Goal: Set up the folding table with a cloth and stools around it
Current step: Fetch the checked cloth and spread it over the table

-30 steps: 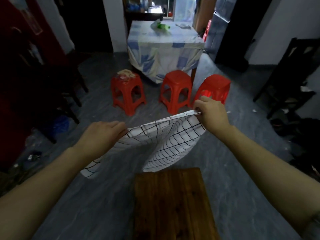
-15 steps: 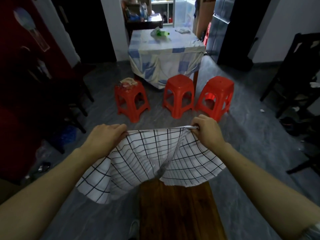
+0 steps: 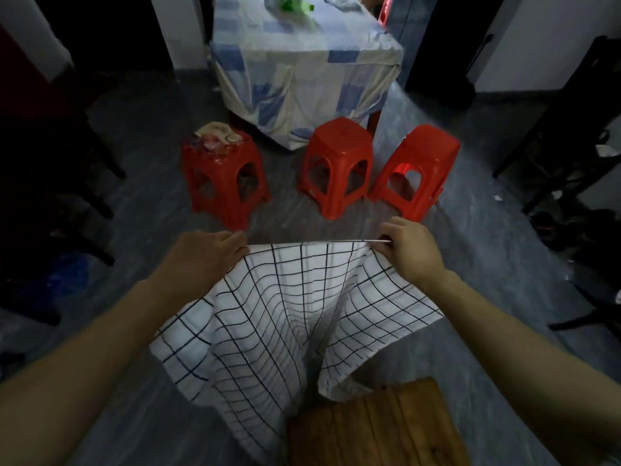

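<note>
Dim room, grey floor, white walls (dark chairs either side).

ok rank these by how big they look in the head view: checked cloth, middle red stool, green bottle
1. checked cloth (nearest the camera)
2. middle red stool
3. green bottle

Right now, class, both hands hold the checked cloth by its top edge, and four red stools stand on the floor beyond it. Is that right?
Not quite. The head view shows three red stools, not four. The rest holds: the left hand and the right hand hold the checked cloth by its top edge, and the stools stand on the floor beyond it.
</note>
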The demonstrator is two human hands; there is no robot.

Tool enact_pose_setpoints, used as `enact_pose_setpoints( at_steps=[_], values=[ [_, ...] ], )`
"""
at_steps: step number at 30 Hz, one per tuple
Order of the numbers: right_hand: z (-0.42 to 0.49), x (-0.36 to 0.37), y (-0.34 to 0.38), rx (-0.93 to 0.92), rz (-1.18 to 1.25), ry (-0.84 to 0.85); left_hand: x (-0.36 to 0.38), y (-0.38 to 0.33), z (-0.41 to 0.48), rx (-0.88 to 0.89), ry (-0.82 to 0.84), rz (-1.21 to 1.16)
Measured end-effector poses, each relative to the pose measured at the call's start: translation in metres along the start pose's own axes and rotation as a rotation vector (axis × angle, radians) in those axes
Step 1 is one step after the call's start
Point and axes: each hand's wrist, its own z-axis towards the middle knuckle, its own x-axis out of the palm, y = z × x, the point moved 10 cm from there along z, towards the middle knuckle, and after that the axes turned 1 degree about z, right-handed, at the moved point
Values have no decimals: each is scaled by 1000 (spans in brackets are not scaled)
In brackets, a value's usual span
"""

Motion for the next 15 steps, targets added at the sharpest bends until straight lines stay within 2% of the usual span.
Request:
enact_pose_setpoints(
  at_steps=[6, 15],
  values=[
    [64, 5, 5, -5, -66, -44, 5, 58, 43, 15, -28, 40],
    [92, -49, 9, -115, -169, -131, -17, 61, 71, 73, -74, 70]
  ],
)
